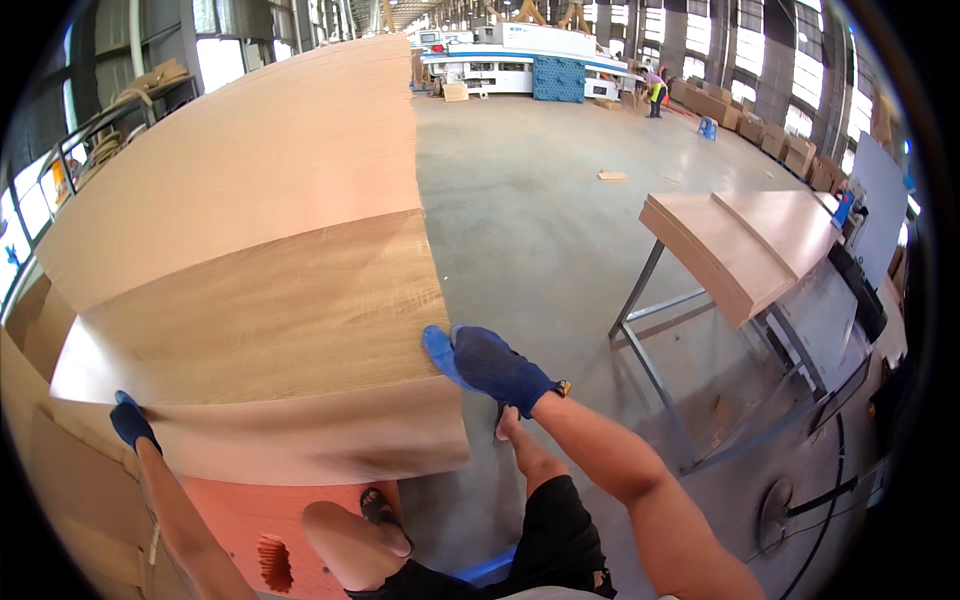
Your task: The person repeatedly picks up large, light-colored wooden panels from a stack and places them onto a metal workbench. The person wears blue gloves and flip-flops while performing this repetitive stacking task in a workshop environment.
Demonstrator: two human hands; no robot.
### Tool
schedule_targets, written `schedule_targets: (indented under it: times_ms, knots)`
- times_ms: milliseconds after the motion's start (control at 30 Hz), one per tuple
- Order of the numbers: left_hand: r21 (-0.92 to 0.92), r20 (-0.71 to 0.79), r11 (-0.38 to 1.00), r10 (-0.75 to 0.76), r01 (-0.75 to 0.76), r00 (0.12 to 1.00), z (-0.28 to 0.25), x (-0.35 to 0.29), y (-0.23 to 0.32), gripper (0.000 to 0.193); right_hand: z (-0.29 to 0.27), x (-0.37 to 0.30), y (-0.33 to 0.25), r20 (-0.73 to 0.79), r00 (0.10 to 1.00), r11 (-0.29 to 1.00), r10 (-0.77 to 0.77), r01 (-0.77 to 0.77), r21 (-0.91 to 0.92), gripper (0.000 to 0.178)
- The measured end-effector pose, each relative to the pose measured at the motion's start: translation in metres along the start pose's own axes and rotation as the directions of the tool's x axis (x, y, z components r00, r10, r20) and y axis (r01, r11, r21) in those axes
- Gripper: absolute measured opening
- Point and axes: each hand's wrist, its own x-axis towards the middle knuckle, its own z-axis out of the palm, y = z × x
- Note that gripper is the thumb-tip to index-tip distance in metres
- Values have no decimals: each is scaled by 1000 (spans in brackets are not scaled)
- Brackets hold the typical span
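Fingers, right: blue-gloved right hand curled over the near right corner of the top board, thumb side on its face, fingertips wrapped round the edge; closed on the board.
Fingers, left: blue-gloved left hand hooked over the left end of the same near edge; only the knuckles show, grip looks closed on the board, though the fingertips are hidden under it.
Head view, board: pale wood-grain sheet lying flat on a stack of boards, near edge overhanging toward the person, above the knees.
Head view, stack: reddish-brown sheets below and behind, running far back; a darker orange panel with a cut-out hole shows under the overhang.
Progress, judged: top sheet looks partly drawn off the stack, both hands at its near edge; not yet lifted clear, far part resting on the stack. Carrying or setting down is left, as far as can be told.
Head view, right side: metal-legged trestle table holding a second, smaller pile of boards, well apart from the hands across bare concrete floor.
Containers: none near the hands. Cardboard boxes line the far right wall, shut or too small to tell contents. A blue pallet stack stands by a machine far back.
Others: a person bends at work far off.
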Motion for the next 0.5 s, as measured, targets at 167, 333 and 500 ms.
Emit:
schedule_targets:
  times_ms: [167, 333, 500]
  knots:
    - [-115, 42, 993, 4, 0, 999, -9, -4, 10, 57, -3, -2, -2, 81, 996, 999, 43, -46, 28, 64]
    - [-176, 21, 976, -123, 125, 992, -8, -7, 16, 60, -3, -3, -4, 35, 993, 984, 108, -112, 136, 63]
    - [-575, 280, 744, -212, 340, 936, -4, -43, 23, 55, 1, -6, 1, 36, 998, 975, 54, -61, 215, 62]
